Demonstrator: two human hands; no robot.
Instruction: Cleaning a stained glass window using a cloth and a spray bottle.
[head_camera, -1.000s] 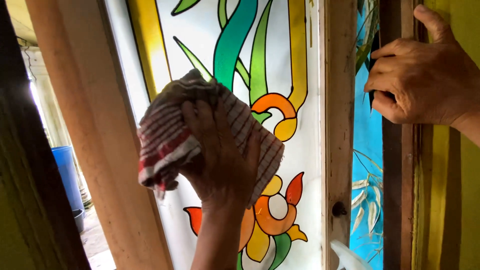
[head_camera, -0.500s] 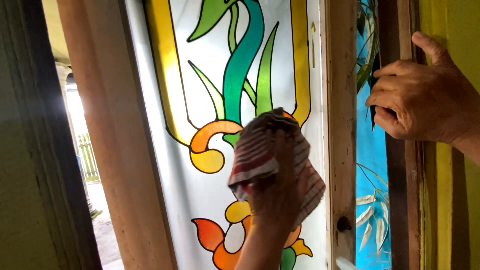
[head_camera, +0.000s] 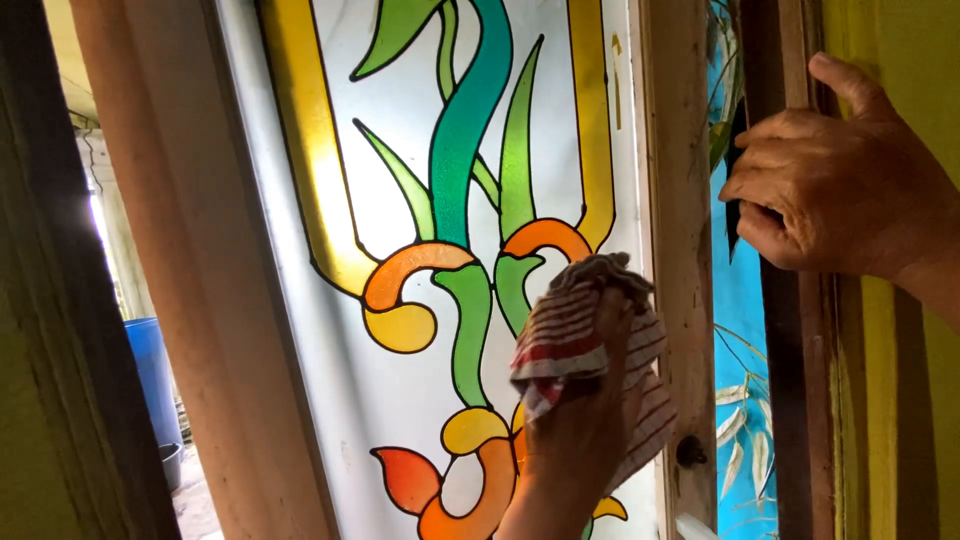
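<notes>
While the left hand (head_camera: 585, 430) is pressing a red-and-white striped cotton cloth (head_camera: 585, 335) against the stained-glass door panel with green stems and orange scrolls (head_camera: 450, 200), its fingers (head_camera: 610, 330) are bunching the fabric flat to the glass, low and near the panel's right edge. Beside it, the right hand (head_camera: 835, 190) is bracing on the dark wooden frame post (head_camera: 790, 380), fingers curled around its edge. Judgement: the cloth is handling as light, soft and crumpling freely, best gathered in the palm; the glass is likely smooth, rigid and fragile. A blue plastic barrel (head_camera: 150, 370) is standing outside.
</notes>
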